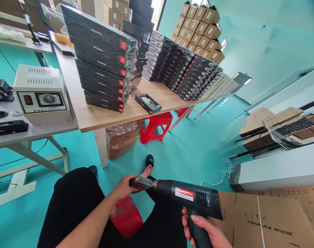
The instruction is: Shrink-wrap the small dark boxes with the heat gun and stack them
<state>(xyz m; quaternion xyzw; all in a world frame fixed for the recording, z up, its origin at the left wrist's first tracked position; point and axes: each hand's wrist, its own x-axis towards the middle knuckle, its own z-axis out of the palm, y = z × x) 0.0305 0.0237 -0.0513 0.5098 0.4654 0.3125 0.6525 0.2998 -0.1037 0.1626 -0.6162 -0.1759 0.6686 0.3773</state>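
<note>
Though slightly aslant, heat gun (pixel 190 195) leftward.

You hold a black heat gun (pixel 191 196) at the near right, its barrel pointing left and its handle running down toward you; a red-and-white label (pixel 184 194) marks its side. Just left of its metal nozzle (pixel 154 185), you hold a small dark box (pixel 144 183) in shiny film, its near end at the nozzle, contact unclear.

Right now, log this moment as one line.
left hand: holds film-wrapped box | right hand: grips heat gun | nozzle: aimed at box | table: stacked black boxes
</note>
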